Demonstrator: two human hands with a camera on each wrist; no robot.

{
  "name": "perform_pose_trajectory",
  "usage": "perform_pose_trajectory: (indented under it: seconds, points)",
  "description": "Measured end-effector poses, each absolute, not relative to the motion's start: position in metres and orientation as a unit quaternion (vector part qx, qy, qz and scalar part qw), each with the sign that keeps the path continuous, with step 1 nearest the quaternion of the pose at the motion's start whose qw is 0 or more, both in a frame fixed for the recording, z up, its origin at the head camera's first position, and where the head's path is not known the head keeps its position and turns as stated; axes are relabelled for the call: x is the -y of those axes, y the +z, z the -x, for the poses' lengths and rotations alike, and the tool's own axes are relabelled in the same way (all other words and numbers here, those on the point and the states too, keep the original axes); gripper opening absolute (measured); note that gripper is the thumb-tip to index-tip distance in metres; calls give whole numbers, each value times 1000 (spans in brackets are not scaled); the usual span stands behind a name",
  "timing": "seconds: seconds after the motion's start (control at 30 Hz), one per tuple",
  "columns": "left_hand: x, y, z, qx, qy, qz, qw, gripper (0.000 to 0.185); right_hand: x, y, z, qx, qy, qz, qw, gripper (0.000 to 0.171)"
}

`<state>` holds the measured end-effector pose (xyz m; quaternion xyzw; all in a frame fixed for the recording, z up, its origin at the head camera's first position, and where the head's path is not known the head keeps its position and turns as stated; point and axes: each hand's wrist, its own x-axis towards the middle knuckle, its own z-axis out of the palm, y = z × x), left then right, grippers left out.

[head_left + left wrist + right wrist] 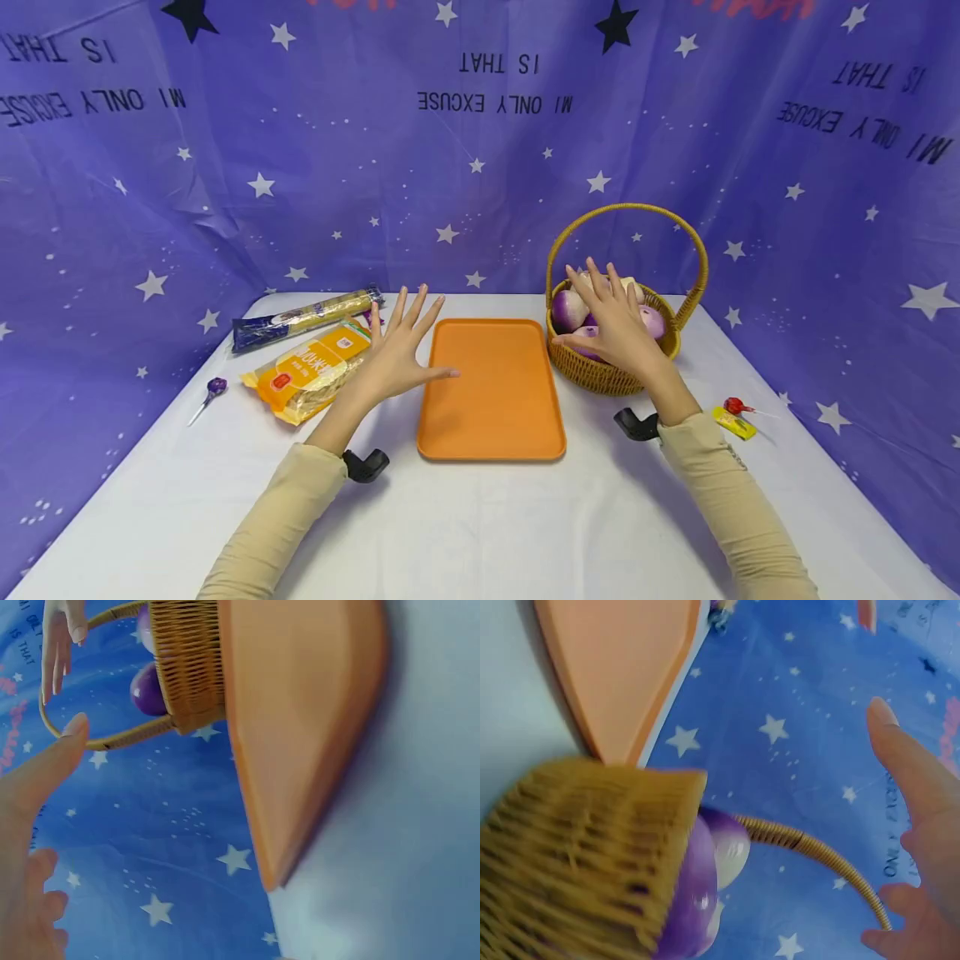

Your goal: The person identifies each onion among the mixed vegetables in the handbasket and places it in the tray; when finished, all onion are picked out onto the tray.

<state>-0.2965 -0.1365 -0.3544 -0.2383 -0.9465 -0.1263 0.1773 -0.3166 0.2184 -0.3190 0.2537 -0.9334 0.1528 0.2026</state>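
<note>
My left hand (396,354) is held up with its fingers spread, between the orange tray and a yellow noodle package (315,371); it holds nothing. The right hand (617,327), fingers also spread, is raised in front of the wicker basket (600,379) and hides part of what lies inside. Purple-and-white turnip-like vegetables (570,310) fill that basket, under its tall arched handle (630,207). Flat on the white table lies the orange tray (491,392), bare. In the right wrist view the basket wall (592,855) fills the lower left, with the thumb (911,761) apart from it.
A long pasta package (307,318) lies behind the noodle package at the left. Further left is a purple lollipop (216,387). On the right are a red lollipop (735,406) and a small yellow packet (733,423). A purple starred cloth (480,208) surrounds the table.
</note>
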Motion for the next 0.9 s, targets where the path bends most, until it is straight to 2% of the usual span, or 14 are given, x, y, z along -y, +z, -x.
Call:
perform_pose_trajectory:
  seconds: [0.37,0.53,0.67,0.9]
  points:
    - [163,-384,303,937,-236,256,42,112,-239,-298,365,941,180,-283,51,102]
    - [169,-398,312,916,-297,265,-41,107,-241,-299,382,938,175,-300,10,84]
    - [172,-405,318,904,-327,258,-95,102,-241,-302,392,933,168,-319,1,68]
    - [175,-409,323,903,-308,278,-108,94,-239,-311,403,927,150,-343,33,62]
